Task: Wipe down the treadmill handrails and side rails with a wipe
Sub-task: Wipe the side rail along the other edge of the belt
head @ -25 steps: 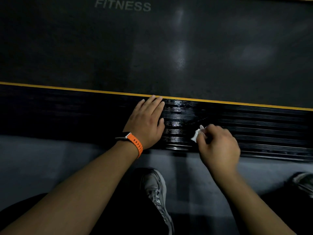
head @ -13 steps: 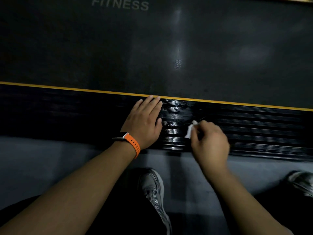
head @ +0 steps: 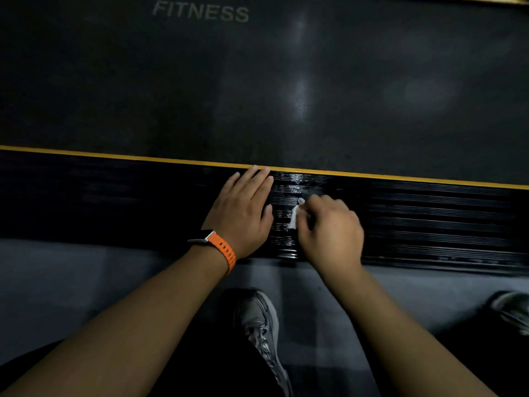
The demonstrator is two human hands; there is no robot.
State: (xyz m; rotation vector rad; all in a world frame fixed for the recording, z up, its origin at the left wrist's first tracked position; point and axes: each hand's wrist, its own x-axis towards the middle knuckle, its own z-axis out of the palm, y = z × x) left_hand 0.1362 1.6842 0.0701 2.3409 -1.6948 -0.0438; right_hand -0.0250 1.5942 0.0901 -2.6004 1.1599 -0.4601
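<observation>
While the open left hand point(head: 243, 213) lies flat beside it, the right hand point(head: 332, 233) pinches a wipe point(head: 294, 216), likely soft, light, best held bunched.

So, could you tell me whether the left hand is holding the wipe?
No, the right hand grips the wipe, while the left hand rests flat on the ribbed side rail.

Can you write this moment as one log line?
left hand: flat on ribbed black side rail | right hand: pinching small white wipe against that rail | phase: wiping side rail
</observation>
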